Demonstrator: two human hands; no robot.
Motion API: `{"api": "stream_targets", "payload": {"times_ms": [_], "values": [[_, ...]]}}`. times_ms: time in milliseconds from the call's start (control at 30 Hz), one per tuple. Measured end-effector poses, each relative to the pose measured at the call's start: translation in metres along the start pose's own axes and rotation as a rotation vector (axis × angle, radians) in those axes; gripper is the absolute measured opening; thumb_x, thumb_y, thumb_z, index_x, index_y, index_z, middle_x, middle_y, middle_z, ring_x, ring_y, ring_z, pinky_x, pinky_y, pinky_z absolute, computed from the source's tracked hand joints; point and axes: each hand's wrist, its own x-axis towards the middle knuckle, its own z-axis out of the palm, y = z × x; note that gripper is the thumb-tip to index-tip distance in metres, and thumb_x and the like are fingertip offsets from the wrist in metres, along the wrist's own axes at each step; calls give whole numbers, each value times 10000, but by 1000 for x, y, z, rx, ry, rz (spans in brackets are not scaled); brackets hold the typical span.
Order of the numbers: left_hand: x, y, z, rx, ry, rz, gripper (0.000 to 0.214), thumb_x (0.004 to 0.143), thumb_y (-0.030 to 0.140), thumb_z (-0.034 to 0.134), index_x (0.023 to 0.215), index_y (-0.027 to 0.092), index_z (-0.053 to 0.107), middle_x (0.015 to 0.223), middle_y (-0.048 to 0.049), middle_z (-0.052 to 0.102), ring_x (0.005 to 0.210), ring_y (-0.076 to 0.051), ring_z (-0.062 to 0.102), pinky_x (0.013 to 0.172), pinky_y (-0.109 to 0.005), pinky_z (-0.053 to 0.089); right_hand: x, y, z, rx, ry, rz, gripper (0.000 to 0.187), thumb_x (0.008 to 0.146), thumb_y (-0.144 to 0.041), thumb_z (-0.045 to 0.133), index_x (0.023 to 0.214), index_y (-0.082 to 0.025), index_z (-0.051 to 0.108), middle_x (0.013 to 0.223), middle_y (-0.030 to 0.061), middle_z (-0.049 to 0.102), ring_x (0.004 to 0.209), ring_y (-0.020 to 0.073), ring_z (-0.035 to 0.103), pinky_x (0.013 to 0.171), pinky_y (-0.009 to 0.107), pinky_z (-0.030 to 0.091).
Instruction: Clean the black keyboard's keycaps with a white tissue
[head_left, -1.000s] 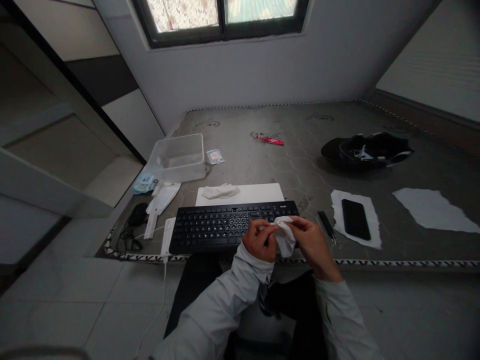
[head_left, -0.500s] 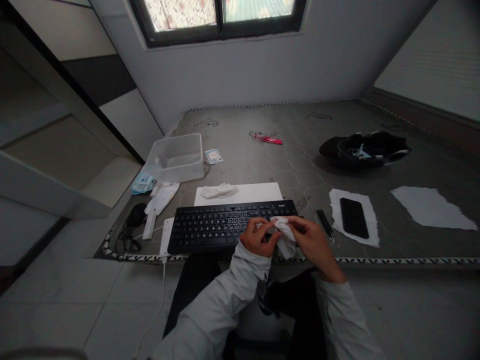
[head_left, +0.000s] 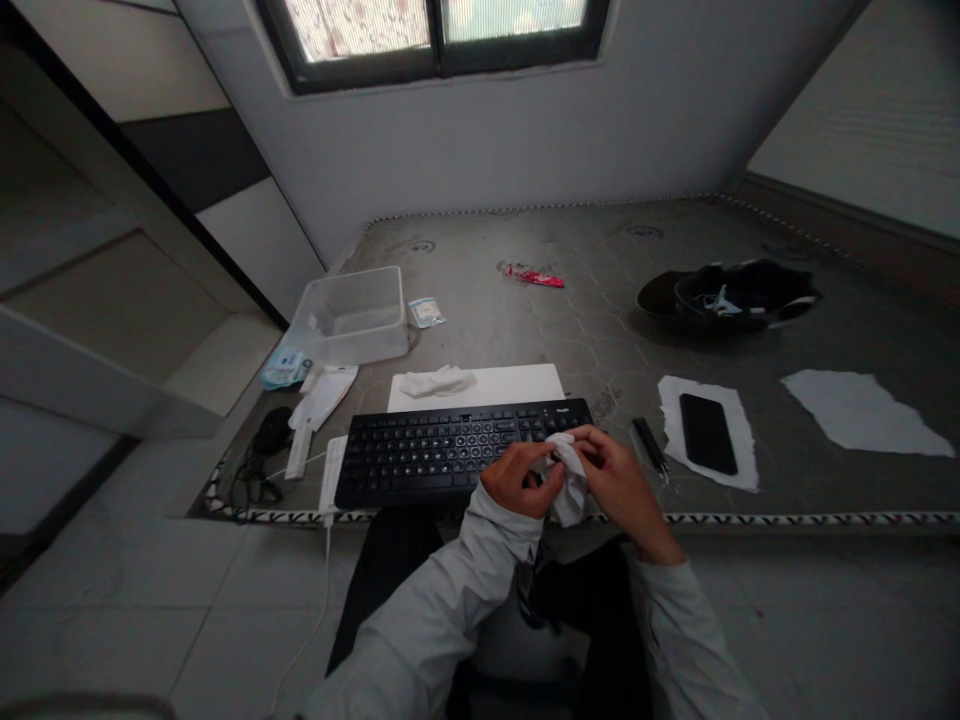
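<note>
Both hands, left hand [head_left: 517,480] and right hand [head_left: 616,480], pinch one white wipe [head_left: 570,482] above the keyboard [head_left: 442,450].

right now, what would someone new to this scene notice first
Both hands, the left hand and right hand, pinch a crumpled white wipe over the right end of a black keyboard at the near edge of the grey mat. To the right, a black phone lies on a torn white paper. Far left stands a clear plastic tub.
</note>
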Motion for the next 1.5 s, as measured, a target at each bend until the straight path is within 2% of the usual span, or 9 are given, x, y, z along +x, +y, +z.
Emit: {"api": "stream_targets", "payload": {"times_ms": [167, 333, 533, 700, 900, 1100, 1267, 1400, 1500], "values": [[2, -2, -1, -7, -2, 21, 186, 812, 257, 646, 977, 181, 685, 847, -34, 717, 481, -59, 548, 413, -166, 444, -2, -6, 0, -110, 42, -70, 199, 831, -390, 617, 921, -213, 635, 871, 50, 719, 803, 210, 677, 676, 278, 495], [1, -6, 1, -41, 23, 41, 149, 817, 257, 664, 941, 179, 697, 878, -45, 740, 544, -73, 615, 428, -160, 460, -2, -6, 0, -224, 102, -88, 174, 841, -376, 604, 889, -211, 627, 826, 49, 711, 777, 210, 671, 678, 283, 482], [-2, -4, 2, -15, -7, -119, 161, 761, 219, 675, 918, 187, 677, 786, 2, 709, 408, -38, 519, 425, -172, 424, 1, 2, 1, -173, 72, -85, 209, 858, -409, 582, 931, -216, 615, 889, 63, 708, 796, 213, 664, 667, 283, 476], [-1, -2, 2, -29, -66, -144, 195, 771, 217, 662, 965, 200, 674, 810, 5, 698, 425, -37, 517, 443, -168, 419, 0, 4, 0, -214, 57, -106, 188, 869, -395, 570, 921, -221, 620, 902, 51, 702, 834, 212, 657, 703, 287, 471], [0, 0, 1, -27, -6, -170, 165, 755, 198, 660, 919, 192, 678, 767, 9, 703, 406, -37, 519, 432, -159, 417, 2, 6, 6, -13, 100, -29, 210, 842, -419, 603, 910, -221, 583, 870, 42, 700, 762, 192, 643, 632, 259, 455], [-2, -2, 1, 10, 26, -154, 178, 822, 316, 649, 931, 178, 677, 725, -10, 702, 426, -56, 537, 448, -161, 439, 6, 2, 13, 266, 76, 126, 315, 779, -491, 647, 935, -228, 569, 819, 25, 699, 678, 187, 635, 547, 253, 452], [-2, -1, 1, -2, 24, -156, 207, 838, 356, 630, 926, 173, 670, 780, -29, 704, 446, -67, 533, 469, -181, 464, 7, 4, 14, 353, 57, 203, 365, 724, -505, 688, 930, -228, 568, 798, 17, 693, 656, 184, 626, 532, 249, 449], [0, 0, -1, -55, -11, -129, 209, 846, 300, 598, 998, 169, 657, 894, -52, 683, 425, -52, 467, 426, -196, 424, 7, 6, 12, 222, 7, 166, 353, 759, -526, 658, 916, -219, 582, 772, 11, 679, 626, 166, 600, 539, 244, 443], [0, 1, -1, -52, -15, -147, 226, 848, 294, 585, 1026, 173, 654, 919, -57, 668, 424, -48, 449, 414, -199, 409, 5, 4, 9, 61, -3, 99, 405, 845, -598, 514, 876, -207, 614, 784, 27, 673, 692, 187, 608, 588, 267, 464]]}}
